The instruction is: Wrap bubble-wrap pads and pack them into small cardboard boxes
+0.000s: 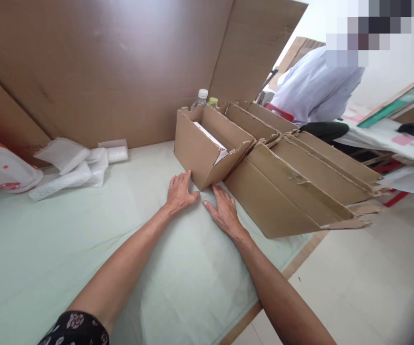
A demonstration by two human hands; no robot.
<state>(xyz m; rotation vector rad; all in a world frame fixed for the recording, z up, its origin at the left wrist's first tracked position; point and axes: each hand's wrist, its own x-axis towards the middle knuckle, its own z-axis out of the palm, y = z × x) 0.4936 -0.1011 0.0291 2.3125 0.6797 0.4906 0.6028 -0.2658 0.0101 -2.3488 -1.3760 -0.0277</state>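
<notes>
Both my hands rest at the lower near corner of a small open-topped cardboard box (pixel 195 148). My left hand (pixel 181 192) is on its left side, fingertips at the bottom edge and thumb stretched apart. On the other side of the corner, my right hand (pixel 224 211) lies with fingers extended toward the box's base. Neither hand grips anything. A white flat item (pixel 210 136) stands inside the box, mostly hidden by its wall. Close to my right hand is a longer open cardboard box (pixel 278 191).
More open cardboard boxes (pixel 332 163) stand in rows at right, by the table edge (pixel 300 256). Behind are a capped clear bottle (pixel 201 98) and a tall cardboard panel (pixel 120 72). Bubble-wrap pouches (pixel 73 165) lie left on the pale green cloth (pixel 66 249). A person (pixel 318 86) is beyond.
</notes>
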